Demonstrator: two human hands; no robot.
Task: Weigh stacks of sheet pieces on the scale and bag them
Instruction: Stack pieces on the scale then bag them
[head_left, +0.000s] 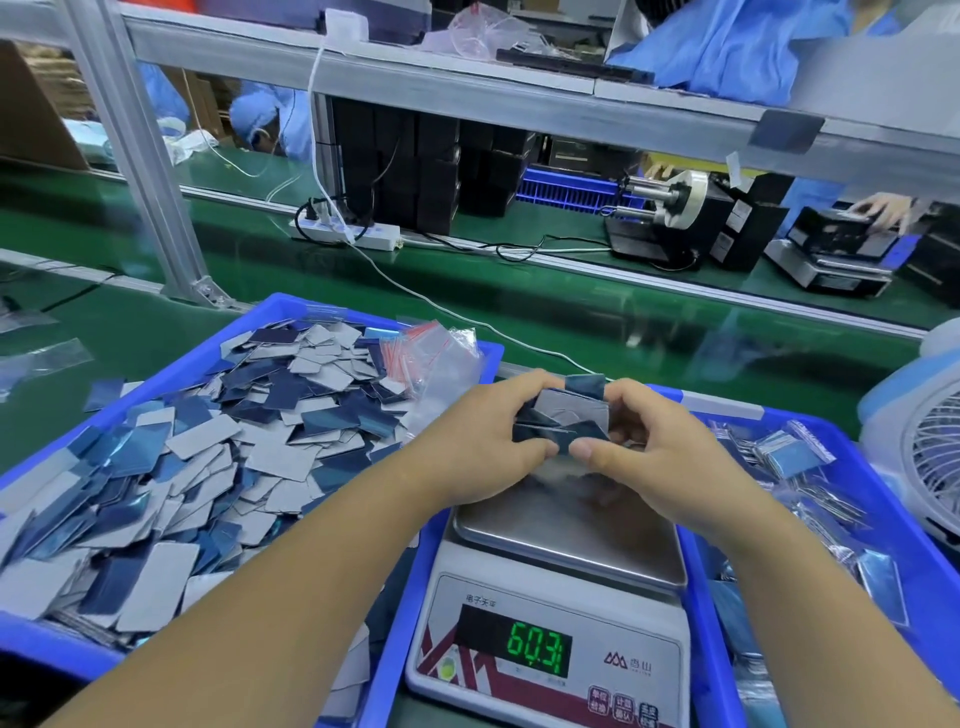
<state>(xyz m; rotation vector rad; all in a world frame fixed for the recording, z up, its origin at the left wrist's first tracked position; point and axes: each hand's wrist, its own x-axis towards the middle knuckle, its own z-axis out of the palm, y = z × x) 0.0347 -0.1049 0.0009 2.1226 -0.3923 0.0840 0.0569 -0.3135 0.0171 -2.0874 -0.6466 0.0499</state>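
Stack: sheet pieces, grey and dark blue, bunched unevenly between both hands, above the far part of the scale's pan; whether the stack touches the pan cannot be told.
Left hand: left hand grasps the stack's left side, fingers curled over its top, thumb at the near edge.
Right hand: right hand grasps the stack's right side, thumb pressed on the near edge, fingers wrapped behind.
Scale: scale stands between the two bins, steel pan towards the hands, green digits reading 60.31 (the last digit is a little blurred).
Left bin: blue bin to the left of the scale, heaped with loose sheet pieces, some grey side up, others blue.
Empty bags: clear bags with red zip strips lie at the far right corner of that bin, just beyond the left hand.
Right bin: second blue bin to the right of the scale, holding filled bags of pieces.
Fan: white fan just beside the right bin's far edge.
Worktop: green worktop carries the bins, a white power strip and a label dispenser farther back.
Others: another person's hand rests on a dark device at far right.
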